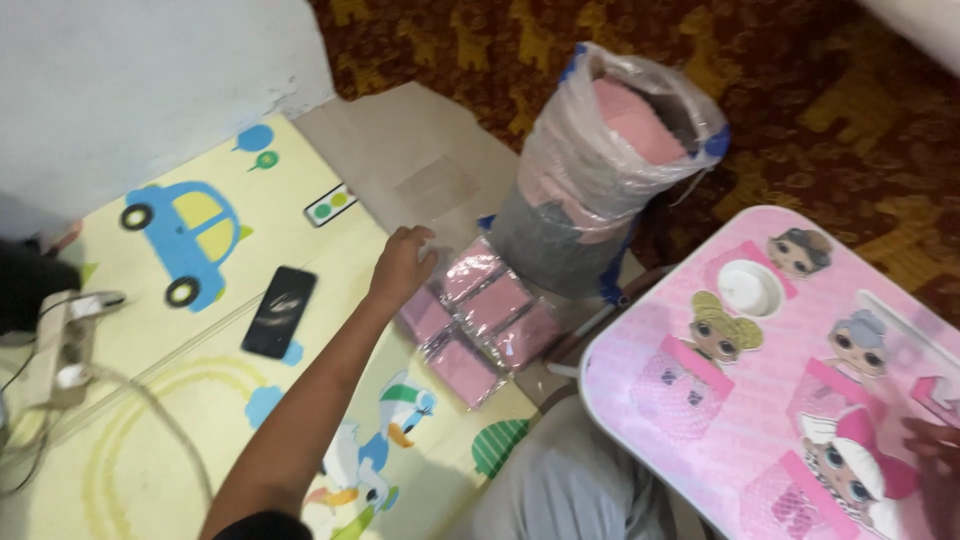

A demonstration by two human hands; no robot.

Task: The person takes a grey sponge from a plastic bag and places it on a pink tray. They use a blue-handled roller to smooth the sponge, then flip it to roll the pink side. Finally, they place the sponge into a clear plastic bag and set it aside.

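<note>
At the far left edge of the play mat, a white power strip lies with its cable looping over the mat. Right of it, a black phone lies face up beside the printed blue car. Your left hand reaches out over the mat's right edge, fingers curled loosely and holding nothing, its fingertips touching the top of the clear-wrapped pink packets. Those packets lie in a flat cluster at the mat's right edge, just in front of a tall plastic sack stuffed with pink and grey material. Further right, a small pink table with cartoon dolls stands over your lap. At its lower right corner your right hand shows only partly; you cannot tell whether it grips anything.
</note>
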